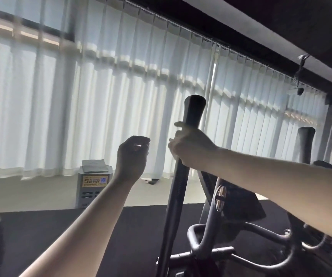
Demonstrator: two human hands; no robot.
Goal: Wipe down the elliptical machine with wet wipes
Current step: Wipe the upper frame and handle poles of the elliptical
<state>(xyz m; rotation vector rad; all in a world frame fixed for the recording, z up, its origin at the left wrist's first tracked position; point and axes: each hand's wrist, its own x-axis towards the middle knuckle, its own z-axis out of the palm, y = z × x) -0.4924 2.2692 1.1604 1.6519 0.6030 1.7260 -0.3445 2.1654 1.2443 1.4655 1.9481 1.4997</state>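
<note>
Right forearm [281, 186] stretches across, right hand [193, 150] wrapping a white wet wipe [178, 124] round the dark grey upright handlebar [194, 108] of the black elliptical machine [239, 206], grip closed. Just beside it the left hand [132, 156] hovers, fingers curled on nothing.

Both bare forearms reach up and forward. The left hand [133, 154] is raised with its back to the camera, wrist straight, fingers curled inward with nothing seen in them. The right hand [193, 150], coming in from the right, grips the upright handle [193, 110], a white wipe [179, 124] showing at its fingers
</note>
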